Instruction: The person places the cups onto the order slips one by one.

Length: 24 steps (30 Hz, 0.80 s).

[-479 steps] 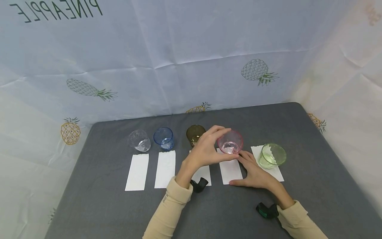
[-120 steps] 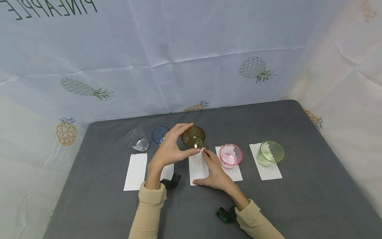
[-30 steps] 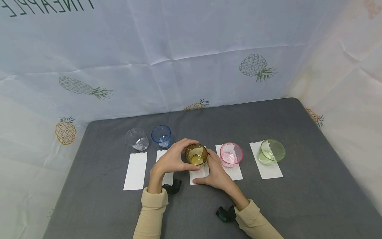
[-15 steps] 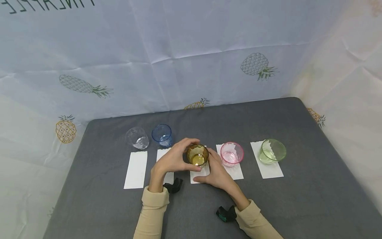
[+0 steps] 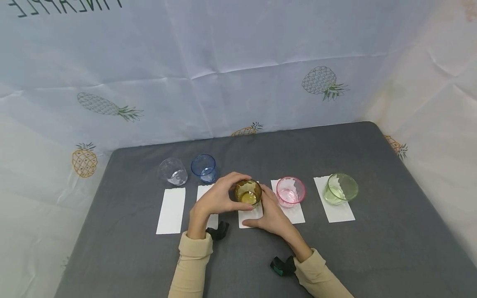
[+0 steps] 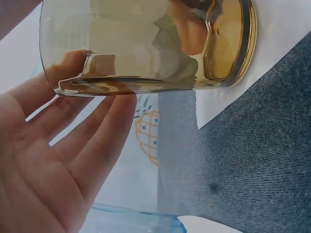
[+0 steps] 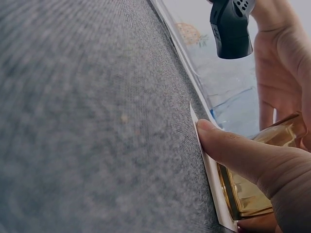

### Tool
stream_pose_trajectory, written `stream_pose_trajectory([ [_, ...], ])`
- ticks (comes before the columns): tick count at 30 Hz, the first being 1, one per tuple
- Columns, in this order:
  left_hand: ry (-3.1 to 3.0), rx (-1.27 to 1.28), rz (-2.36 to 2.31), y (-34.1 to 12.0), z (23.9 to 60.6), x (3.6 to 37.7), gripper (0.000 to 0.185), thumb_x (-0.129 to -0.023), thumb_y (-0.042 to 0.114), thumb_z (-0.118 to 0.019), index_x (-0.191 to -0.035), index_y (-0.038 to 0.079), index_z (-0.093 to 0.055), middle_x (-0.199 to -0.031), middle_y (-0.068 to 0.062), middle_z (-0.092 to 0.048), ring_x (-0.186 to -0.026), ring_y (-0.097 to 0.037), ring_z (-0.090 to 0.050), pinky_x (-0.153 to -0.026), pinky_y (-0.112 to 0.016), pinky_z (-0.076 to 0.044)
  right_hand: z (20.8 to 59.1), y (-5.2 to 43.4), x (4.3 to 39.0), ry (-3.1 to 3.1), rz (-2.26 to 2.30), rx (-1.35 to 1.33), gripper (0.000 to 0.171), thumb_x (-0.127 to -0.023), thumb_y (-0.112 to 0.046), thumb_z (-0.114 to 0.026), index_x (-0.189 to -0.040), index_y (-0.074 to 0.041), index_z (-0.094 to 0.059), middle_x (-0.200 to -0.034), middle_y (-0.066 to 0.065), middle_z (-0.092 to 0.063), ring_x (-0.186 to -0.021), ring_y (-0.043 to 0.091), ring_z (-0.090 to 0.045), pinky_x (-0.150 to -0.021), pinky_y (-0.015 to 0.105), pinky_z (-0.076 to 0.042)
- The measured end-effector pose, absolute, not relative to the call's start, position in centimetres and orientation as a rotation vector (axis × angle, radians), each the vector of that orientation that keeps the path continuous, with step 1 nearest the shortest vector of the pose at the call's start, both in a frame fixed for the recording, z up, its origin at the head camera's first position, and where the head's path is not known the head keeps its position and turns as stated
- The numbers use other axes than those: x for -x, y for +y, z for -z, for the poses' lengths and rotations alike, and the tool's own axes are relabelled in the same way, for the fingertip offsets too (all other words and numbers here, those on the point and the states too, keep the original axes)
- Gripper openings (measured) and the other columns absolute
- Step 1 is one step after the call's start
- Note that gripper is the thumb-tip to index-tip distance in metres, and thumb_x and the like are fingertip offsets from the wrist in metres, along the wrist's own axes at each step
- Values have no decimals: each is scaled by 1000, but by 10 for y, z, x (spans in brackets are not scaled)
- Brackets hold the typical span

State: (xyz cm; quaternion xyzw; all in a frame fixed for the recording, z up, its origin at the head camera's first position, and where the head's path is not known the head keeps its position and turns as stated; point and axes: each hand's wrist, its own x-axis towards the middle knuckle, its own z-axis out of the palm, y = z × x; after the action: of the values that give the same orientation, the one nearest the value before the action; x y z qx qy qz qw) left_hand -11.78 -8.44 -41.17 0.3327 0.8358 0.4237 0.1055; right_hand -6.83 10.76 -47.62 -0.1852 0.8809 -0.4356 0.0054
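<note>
My left hand [image 5: 218,198] grips an amber drinking glass [image 5: 248,193] by its sides, thumb in front and fingers behind. The glass is upright on a white paper strip [image 5: 249,218]. In the left wrist view its base [image 6: 228,46] rests on the paper. My right hand [image 5: 275,216] spreads around the strip's right side, thumb near the front edge, fingers beside the glass. The right wrist view shows that thumb [image 7: 228,150] pressing on the paper's edge. Its other fingers are mostly hidden there.
On the grey table [image 5: 130,260], a pink glass [image 5: 290,193] and a green glass [image 5: 340,190] stand on paper strips to the right. A clear glass [image 5: 175,173] and a blue glass [image 5: 205,169] stand behind white strips [image 5: 170,212] on the left.
Earlier my left hand held the pink glass, which now stands on its strip. It then moved to the amber glass and brought it forward onto the paper. The last second shows almost no movement.
</note>
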Motion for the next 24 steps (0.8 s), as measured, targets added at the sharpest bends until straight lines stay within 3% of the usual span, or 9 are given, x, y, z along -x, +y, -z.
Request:
stream_pose_trajectory([
  [5, 2460, -965, -1257, -84, 412, 117, 72, -68, 37, -81, -128, 11, -52, -118, -2, -55, -105, -18, -55, -90, -33, -45, 476, 107, 69, 2767, 1368, 587, 101, -55, -36, -89, -138, -8, -38, -139, 5, -36, -131, 22, -28, -106, 47, -23],
  [14, 2547, -990, -1332, -82, 430, 108, 70, -73, 44, -75, -133, 21, -48, -127, 5, -51, -109, -15, -53, -86, -32, -47, 476, 108, 68, 2771, 1374, 580, 98, -55, -38, -88, -137, -10, -41, -137, 3, -38, -130, 21, -29, -105, 47, -26],
  [24, 2588, -968, -1381, -81, 436, 102, 70, -74, 46, -74, -134, 27, -45, -129, 7, -49, -115, -12, -50, -91, -30, -45, 478, 108, 68, 2783, 1365, 585, 100, -55, -40, -88, -138, -11, -39, -136, 3, -39, -128, 20, -31, -104, 46, -28],
])
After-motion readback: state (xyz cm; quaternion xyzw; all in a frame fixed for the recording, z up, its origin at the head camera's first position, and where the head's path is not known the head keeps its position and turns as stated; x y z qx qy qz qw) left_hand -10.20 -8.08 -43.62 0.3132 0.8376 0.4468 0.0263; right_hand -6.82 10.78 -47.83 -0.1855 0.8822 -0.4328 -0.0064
